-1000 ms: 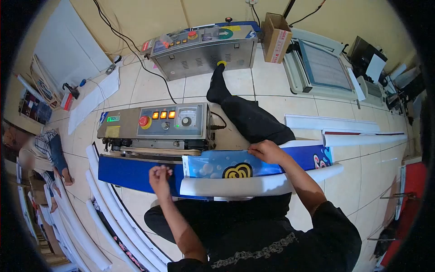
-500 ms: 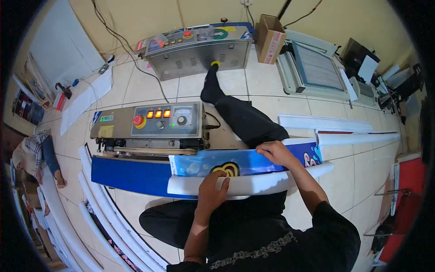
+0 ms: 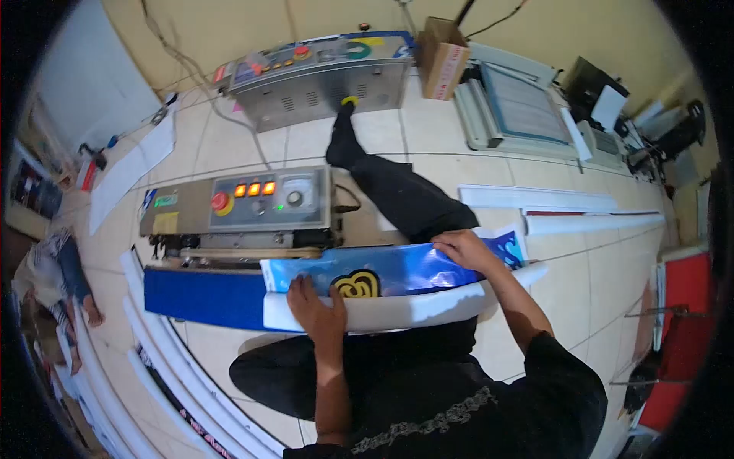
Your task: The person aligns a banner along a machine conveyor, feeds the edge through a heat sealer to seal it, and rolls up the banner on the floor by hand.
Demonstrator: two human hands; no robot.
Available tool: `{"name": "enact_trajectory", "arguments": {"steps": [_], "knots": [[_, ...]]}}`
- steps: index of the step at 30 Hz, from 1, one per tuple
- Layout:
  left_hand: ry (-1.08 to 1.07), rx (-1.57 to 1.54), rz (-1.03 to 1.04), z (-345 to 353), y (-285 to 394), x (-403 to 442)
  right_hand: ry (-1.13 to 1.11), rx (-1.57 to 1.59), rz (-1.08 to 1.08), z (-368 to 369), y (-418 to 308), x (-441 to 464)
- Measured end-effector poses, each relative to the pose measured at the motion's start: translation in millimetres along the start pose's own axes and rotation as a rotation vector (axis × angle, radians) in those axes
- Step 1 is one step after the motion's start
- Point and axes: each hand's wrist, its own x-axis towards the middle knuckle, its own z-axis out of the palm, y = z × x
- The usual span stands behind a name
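A blue printed banner (image 3: 405,266) with a yellow heart-like emblem lies partly unrolled along the front of a sealing machine (image 3: 237,203). Its white rolled part (image 3: 413,307) runs across my lap side. My left hand (image 3: 317,310) rests on the roll near its left end, fingers extended onto the printed face and thumb apart. With curled fingers, my right hand (image 3: 462,251) grips the banner's upper edge towards the right. The banner's left end overlaps the machine's blue bed (image 3: 206,297). Three orange switches (image 3: 254,189) are lit beside a red stop button (image 3: 222,203).
My outstretched foot touches a second steel machine (image 3: 321,96) by the wall. A cardboard box (image 3: 443,61) stands beside it. White rolls (image 3: 176,352) lie on the left floor, with another person (image 3: 61,268) beyond. More white strips (image 3: 589,222) lie to the right.
My left hand has slid left along the roll, and its fingers have straightened. The banner has shifted left relative to the machine. My right hand keeps its hold. The whole view has shifted slightly.
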Motion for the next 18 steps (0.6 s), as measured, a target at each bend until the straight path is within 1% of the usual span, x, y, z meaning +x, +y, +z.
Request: {"name": "enact_trajectory", "arguments": {"steps": [1, 2, 3, 4, 8, 10, 15, 18], "knots": [[-0.059, 0.060, -0.069, 0, -2, 0, -0.002, 0.000, 0.011, 1, -3, 2], [-0.052, 0.099, -0.089, 1, -6, 1, -0.016, 0.024, -0.012, 2, -6, 4], [-0.046, 0.133, -0.106, 4, -10, 1, -0.021, 0.024, 0.014, 1, -8, 6], [-0.098, 0.150, -0.167, 7, -13, 2, -0.021, 0.015, 0.045, 2, -10, 8], [-0.157, 0.225, -0.212, 8, -18, 8, -0.010, 0.024, 0.021, 4, -11, 11], [-0.209, 0.262, -0.309, 8, -20, 11, -0.012, 0.016, -0.006, 5, -10, 13], [-0.242, 0.350, -0.351, 7, -28, 5, -0.009, 0.017, 0.007, 2, -6, 12], [-0.229, 0.395, -0.364, 4, -35, 0, -0.011, 0.025, -0.029, -2, -5, 10]]}}
